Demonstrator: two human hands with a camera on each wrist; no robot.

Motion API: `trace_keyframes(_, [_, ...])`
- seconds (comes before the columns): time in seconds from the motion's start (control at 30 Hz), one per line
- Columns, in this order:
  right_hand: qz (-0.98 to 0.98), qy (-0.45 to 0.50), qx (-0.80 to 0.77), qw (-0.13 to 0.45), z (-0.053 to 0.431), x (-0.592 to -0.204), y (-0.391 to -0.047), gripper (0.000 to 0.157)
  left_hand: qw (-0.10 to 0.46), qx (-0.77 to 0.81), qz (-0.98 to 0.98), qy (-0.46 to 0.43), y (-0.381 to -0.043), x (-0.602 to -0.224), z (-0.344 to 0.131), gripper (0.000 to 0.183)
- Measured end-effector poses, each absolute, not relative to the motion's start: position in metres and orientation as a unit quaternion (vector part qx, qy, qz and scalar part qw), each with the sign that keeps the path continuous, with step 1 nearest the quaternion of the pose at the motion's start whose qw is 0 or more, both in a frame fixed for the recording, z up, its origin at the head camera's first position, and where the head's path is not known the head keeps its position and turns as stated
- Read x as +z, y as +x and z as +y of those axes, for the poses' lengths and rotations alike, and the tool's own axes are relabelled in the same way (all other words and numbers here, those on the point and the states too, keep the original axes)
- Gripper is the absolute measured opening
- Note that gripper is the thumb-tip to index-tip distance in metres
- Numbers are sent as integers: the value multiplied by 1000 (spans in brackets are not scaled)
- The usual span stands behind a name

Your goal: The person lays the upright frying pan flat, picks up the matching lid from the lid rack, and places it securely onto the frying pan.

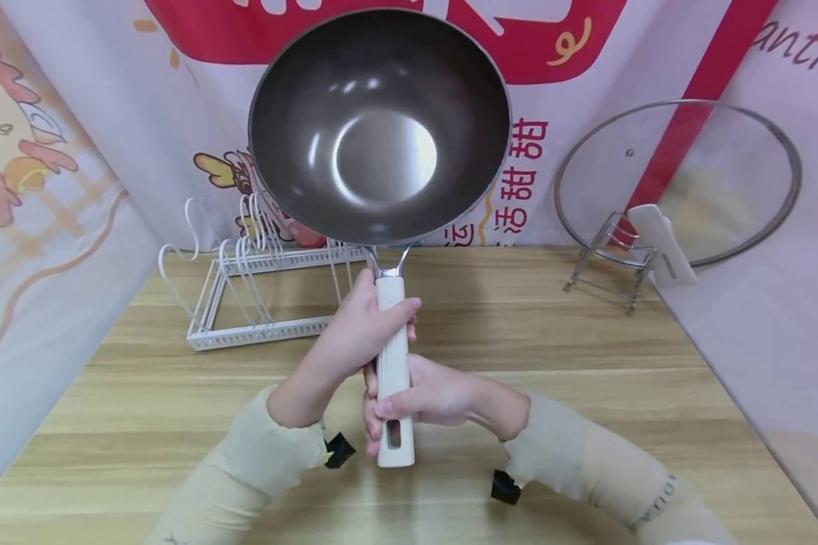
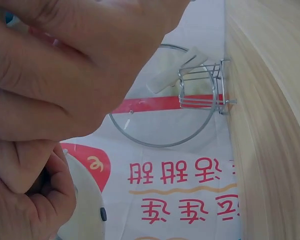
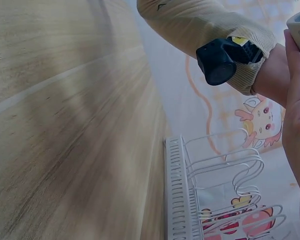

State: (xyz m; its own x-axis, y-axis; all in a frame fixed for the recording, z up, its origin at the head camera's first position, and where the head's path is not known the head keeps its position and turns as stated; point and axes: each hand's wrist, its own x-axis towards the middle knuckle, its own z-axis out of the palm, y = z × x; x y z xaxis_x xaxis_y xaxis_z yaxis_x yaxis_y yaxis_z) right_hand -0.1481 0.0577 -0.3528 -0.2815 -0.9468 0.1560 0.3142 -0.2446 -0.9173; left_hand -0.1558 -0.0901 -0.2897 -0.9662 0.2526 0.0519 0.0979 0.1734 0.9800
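Observation:
A dark-coated wok (image 1: 293, 151) is held up above the table, its inside facing the head camera. Its white handle (image 1: 394, 363) points down toward the person. High on the handle, just under the metal bracket, the left hand (image 1: 361, 325) grips with the thumb across the front. Lower down, close to the hanging hole, the right hand (image 1: 432, 390) holds the handle, its thumb on the front. The left wrist view shows the knuckles of the left hand (image 2: 65, 65) close up. At the right edge of the right wrist view, only part of the right hand (image 3: 297, 120) shows.
A white wire rack (image 1: 259, 333) stands at the back left of the wooden table (image 1: 518, 341). On the right, a glass lid (image 1: 784, 166) leans upright in a small metal stand (image 1: 607, 261), beside a white flat piece (image 1: 664, 242). Printed cloth hangs behind.

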Motion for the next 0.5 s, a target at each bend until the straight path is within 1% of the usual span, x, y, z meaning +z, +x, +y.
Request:
trace_keyframes(0.23, [411, -365, -696, 462, 62, -347, -144, 20, 58, 628, 767, 119, -153, -288, -90, 37])
trace_keyframes(0.5, [442, -345, -707, 432, 73, -344, -132, 36, 71, 620, 774, 105, -151, -295, -85, 38])
